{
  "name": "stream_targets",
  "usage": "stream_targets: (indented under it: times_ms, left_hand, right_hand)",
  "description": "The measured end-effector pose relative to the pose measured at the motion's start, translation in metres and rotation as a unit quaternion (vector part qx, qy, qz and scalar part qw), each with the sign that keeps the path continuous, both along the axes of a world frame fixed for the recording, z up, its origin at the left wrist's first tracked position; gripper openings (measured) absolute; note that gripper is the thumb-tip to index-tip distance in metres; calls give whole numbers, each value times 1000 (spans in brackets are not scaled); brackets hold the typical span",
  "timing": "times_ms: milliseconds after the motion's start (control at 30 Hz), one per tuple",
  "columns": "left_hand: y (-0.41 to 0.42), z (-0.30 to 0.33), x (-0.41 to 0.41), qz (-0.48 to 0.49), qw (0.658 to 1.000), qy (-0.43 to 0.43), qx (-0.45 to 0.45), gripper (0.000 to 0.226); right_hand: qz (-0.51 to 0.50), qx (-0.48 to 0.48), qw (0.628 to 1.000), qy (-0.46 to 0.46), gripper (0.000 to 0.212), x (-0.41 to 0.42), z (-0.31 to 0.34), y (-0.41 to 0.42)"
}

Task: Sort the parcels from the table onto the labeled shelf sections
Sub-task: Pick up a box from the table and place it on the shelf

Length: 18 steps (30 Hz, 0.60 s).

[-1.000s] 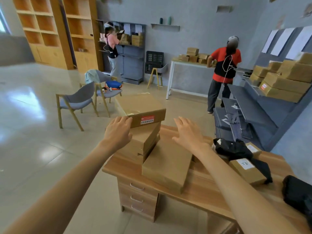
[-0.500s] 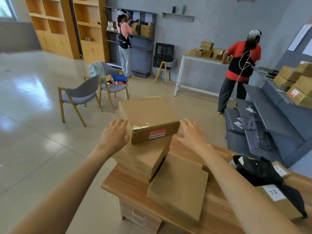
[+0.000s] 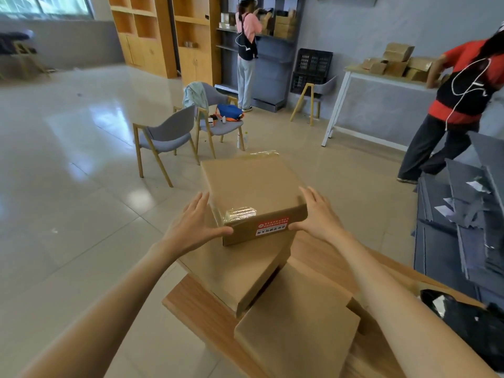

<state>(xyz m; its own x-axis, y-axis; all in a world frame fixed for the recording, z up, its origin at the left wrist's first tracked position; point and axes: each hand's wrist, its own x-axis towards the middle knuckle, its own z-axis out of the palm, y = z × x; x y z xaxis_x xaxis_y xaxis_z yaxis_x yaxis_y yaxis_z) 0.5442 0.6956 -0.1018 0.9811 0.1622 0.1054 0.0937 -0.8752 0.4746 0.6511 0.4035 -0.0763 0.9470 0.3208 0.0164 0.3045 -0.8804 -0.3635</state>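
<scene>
Now top parcel (image 3: 252, 192), atop stack (image 3: 240, 271) at table (image 3: 196, 301) corner, is clamped at opposite sides by left hand (image 3: 192, 227) and right hand (image 3: 317, 215). Rigid cardboard, judged light; taped faces possibly slippery, so side walls are favoured.

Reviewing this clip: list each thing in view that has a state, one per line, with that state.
top parcel: taped shut, on top of the stack, held at both sides
left hand: grips the parcel's left side
right hand: grips the parcel's right side
parcel underneath: closed, flat on the desk
flat parcel: closed, lying nearer the camera
grey chair: unoccupied
</scene>
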Motion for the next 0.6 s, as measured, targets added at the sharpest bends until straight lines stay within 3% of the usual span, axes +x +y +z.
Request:
stream_targets:
  times_ms: [167, 267, 400, 600]
  left_hand:
    - [-22, -5, 2, -11, 997, 28, -77, 139]
    - [-32, -9, 1, -18, 996, -3, -89, 128]
    - [-43, -10, 4, 9, 984, -52, -172, 107]
    - [-44, 16, 4, 8, 967, -107, -232, 86]
  right_hand:
    - [-19, 92, 995, 20, 121, 22, -12, -4]
    - [-21, 114, 993, 2, 108, 27, -21, -5]
    - [-25, 131, 989, -63, 83, 23, -27, -1]
    - [-16, 187, 978, -88, 76, 14, -13, -6]
